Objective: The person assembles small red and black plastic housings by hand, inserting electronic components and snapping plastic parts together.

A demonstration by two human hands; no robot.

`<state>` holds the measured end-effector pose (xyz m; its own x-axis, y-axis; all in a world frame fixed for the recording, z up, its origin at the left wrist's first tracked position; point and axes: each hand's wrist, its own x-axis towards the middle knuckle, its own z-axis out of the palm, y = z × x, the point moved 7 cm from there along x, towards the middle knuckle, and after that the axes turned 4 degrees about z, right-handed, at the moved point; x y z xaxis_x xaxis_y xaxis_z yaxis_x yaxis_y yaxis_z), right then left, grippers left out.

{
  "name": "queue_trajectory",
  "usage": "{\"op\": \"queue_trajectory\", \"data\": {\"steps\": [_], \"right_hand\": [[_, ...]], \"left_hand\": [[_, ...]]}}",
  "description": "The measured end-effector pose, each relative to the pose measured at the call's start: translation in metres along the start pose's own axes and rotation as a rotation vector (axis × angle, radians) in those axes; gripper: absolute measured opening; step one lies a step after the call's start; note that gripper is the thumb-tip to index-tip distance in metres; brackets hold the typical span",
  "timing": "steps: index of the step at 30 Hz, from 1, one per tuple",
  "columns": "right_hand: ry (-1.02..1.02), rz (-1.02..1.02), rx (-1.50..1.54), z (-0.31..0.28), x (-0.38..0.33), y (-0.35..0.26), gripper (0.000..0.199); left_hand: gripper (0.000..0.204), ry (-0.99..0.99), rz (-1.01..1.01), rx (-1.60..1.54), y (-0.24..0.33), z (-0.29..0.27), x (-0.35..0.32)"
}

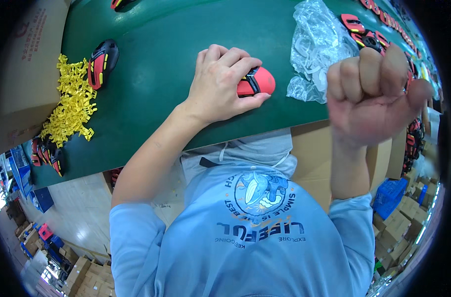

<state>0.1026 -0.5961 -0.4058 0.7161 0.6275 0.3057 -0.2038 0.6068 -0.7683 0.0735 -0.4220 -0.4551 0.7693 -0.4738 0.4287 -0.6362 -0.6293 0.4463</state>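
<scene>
My left hand (223, 84) is closed over a rounded red and black plastic shell (262, 81) on the green tabletop. Its fingers curl over the far side and the thumb lies along the near side, hiding much of the shell. Raised off the table at the right, close to the camera, my right hand (369, 104) makes a fist with the thumb out to the side. Nothing shows in it. Beyond the fist lies a crumpled clear plastic bag (317, 49) with pale pieces in it.
On the left, a similar red and black shell (102, 64) with yellow strips lies beside a heap of small yellow plastic clips (72, 109). A cardboard box (25, 74) stands at the left edge. More red and black parts (359, 29) line the far right.
</scene>
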Motion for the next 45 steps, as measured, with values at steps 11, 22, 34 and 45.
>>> {"op": "queue_trajectory", "data": {"steps": [11, 22, 34, 45], "right_hand": [[0.257, 0.037, -0.082, 0.04, 0.021, -0.011, 0.044], [0.455, 0.097, -0.085, 0.003, 0.038, 0.044, 0.044], [0.285, 0.246, -0.014, 0.06, 0.103, 0.009, 0.046], [0.275, 0.204, -0.152, 0.006, 0.043, 0.082, 0.045]], "left_hand": [[0.064, -0.024, 0.018, -0.029, -0.011, -0.011, -0.009], [0.086, 0.121, -0.113, -0.027, -0.029, -0.027, -0.024], [0.079, 0.105, -0.11, 0.115, -0.038, -0.042, -0.026], [0.031, 0.628, -0.021, 1.175, 0.026, -0.448, -0.016]]}}
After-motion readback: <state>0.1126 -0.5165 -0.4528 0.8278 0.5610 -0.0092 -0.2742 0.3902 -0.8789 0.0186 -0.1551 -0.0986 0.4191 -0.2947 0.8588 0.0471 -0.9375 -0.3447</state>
